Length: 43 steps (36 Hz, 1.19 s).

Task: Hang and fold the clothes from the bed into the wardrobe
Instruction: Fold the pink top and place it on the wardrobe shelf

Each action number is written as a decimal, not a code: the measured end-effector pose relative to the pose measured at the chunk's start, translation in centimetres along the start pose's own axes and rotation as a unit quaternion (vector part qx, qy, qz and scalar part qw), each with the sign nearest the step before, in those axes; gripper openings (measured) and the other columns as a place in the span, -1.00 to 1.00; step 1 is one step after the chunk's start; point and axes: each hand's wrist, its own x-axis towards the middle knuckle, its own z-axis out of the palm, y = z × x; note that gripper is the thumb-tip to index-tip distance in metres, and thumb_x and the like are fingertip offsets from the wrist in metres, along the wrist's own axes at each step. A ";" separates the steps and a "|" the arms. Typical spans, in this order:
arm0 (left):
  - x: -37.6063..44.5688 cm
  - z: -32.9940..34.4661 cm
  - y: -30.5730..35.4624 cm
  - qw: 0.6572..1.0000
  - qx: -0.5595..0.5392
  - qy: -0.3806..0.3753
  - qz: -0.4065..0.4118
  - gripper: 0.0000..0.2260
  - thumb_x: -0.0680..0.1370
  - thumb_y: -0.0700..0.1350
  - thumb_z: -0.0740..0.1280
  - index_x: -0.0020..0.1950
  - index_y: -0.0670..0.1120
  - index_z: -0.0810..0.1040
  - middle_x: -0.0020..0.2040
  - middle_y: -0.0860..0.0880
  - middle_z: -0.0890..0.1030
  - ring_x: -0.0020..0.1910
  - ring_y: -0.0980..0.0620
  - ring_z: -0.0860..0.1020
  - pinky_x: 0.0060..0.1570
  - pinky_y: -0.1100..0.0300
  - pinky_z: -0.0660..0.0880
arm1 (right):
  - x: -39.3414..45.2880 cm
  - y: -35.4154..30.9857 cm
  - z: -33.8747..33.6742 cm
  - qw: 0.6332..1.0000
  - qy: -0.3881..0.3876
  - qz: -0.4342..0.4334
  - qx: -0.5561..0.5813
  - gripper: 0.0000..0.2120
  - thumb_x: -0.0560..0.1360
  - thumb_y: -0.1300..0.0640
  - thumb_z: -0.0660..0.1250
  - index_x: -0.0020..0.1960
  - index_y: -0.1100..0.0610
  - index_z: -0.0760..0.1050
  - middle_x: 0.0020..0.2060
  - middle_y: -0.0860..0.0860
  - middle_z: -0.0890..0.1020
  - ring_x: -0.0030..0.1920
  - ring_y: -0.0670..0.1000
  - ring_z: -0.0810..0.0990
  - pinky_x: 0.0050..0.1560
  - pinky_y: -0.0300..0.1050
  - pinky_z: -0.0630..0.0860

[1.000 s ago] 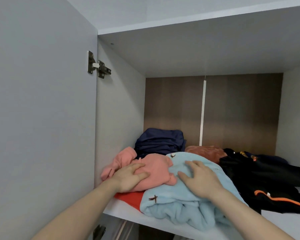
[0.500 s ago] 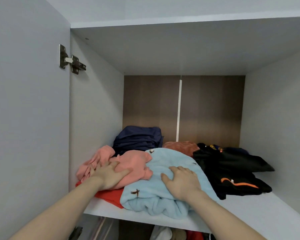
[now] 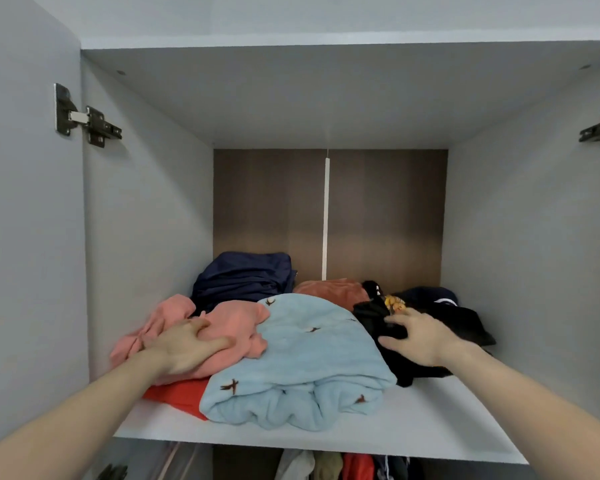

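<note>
Wardrobe compartment: an upper grey-walled bay with a brown back panel is seen, both doors swung wide; the hinges are shown at the edges of the view.
Shelf: a white board by which the folded clothes are carried; bare board is left at the front right, probably as room for more items.
Light blue garment: the largest bundle, laid at the front middle and lapped over the pink one; its loose front roll is judged only roughly folded.
Black garment: heaped at the right, with a yellow print partly buried; its shape cannot be made out.
Navy garment: stacked at the back left, its lower part hidden by the pile in front.
Pink garment: spread at the left over an orange-red piece, of which only an edge is shown.
Rust-coloured garment: mostly hidden behind the blue bundle.
Hanging clothes: glimpsed below the shelf, cut off by the frame.
Left hand: laid flat on the pink garment, fingers extended, apparently to press it down; nothing is gripped.
Right hand: set against the black garment, fingers spread and slightly bent; whether cloth is pinched cannot be told.
</note>
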 end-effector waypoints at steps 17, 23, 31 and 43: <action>-5.1 7.9 11.3 0.941 0.128 -0.003 0.314 -0.12 0.40 0.61 0.03 0.63 0.28 -0.08 0.65 0.14 0.06 0.62 0.04 0.06 0.50 -0.29 -0.31 | -3.9 2.2 2.5 0.998 0.059 -0.004 -0.018 -0.41 0.55 -0.04 0.32 0.56 -0.10 0.28 0.54 -0.13 0.29 0.46 0.06 0.33 0.37 -0.01 0.38; -4.2 8.8 11.9 0.937 0.134 -0.002 0.321 -0.09 0.38 0.64 -0.02 0.63 0.26 -0.09 0.65 0.13 0.09 0.62 0.01 0.05 0.47 -0.32 -0.36 | -4.5 -1.5 1.5 0.960 0.232 -0.094 0.124 -0.58 0.55 0.15 0.35 0.39 -0.04 0.52 0.39 -0.11 0.52 0.42 -0.01 0.41 0.42 -0.11 0.32; -8.0 8.0 9.4 0.948 0.050 0.018 0.313 -0.20 0.47 0.52 0.12 0.63 0.23 0.04 0.65 0.13 0.05 0.63 0.07 -0.11 0.53 -0.20 -0.34 | -5.9 -7.6 6.1 0.985 0.049 -0.141 0.085 -0.47 0.67 -0.19 0.12 0.58 -0.04 0.25 0.54 -0.08 0.32 0.55 -0.02 0.21 0.52 -0.14 0.12; -22.1 4.8 -1.7 0.982 0.073 0.058 0.164 -0.42 0.52 0.16 0.37 0.52 0.09 0.36 0.62 0.02 0.20 0.58 0.03 0.18 0.52 0.24 0.06 | -9.4 -9.6 7.1 0.961 0.135 -0.119 0.209 -0.57 0.60 0.04 0.30 0.45 0.07 0.45 0.47 0.08 0.40 0.52 0.13 0.25 0.54 0.21 0.09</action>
